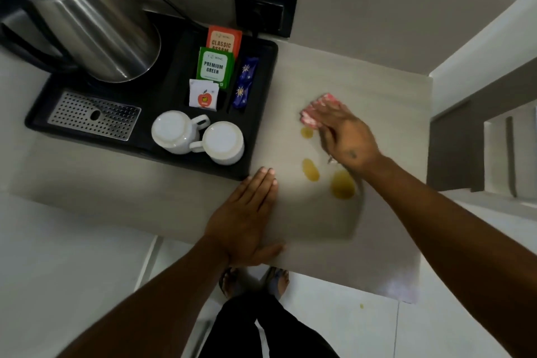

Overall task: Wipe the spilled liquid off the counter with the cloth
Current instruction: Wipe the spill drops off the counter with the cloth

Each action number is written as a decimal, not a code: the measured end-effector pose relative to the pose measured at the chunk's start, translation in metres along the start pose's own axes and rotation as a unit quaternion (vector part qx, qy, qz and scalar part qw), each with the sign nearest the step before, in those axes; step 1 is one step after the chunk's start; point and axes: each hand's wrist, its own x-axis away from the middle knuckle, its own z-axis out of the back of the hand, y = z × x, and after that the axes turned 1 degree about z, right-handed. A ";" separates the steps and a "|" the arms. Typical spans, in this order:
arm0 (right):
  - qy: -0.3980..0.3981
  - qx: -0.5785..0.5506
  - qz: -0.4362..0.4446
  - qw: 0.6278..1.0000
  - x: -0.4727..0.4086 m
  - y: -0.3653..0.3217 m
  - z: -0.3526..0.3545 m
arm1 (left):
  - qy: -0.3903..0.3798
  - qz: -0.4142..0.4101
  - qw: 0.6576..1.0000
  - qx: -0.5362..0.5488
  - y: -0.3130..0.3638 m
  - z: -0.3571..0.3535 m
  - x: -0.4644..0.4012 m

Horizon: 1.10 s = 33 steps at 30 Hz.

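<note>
Three yellow puddles of spilled liquid lie on the pale grey counter: a small one near the cloth, an oval one in the middle, and the largest nearest the front. My right hand presses flat on a pink and white cloth, which peeks out past my fingertips just above the small puddle. My left hand rests flat on the counter by its front edge, fingers together, holding nothing.
A black tray at the left holds a steel kettle, two upturned white cups, tea sachets and a metal drip grate. A black wall socket sits behind. A yellow drop marks the floor.
</note>
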 end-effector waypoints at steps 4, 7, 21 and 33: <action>0.029 0.014 -0.138 0.990 -0.035 0.017 0.006 | -0.006 0.001 1.000 0.004 0.001 0.000 -0.001; 0.037 -0.029 -0.149 0.988 -0.085 -0.005 -0.003 | -0.011 0.003 1.000 0.009 0.000 0.000 0.000; -0.035 -0.030 -0.065 0.997 -0.042 0.006 0.013 | 0.016 -0.009 1.000 0.008 -0.003 -0.006 -0.001; -0.089 -0.024 -0.001 0.996 0.077 0.006 0.036 | 0.014 -0.006 1.000 -0.019 -0.001 -0.006 0.000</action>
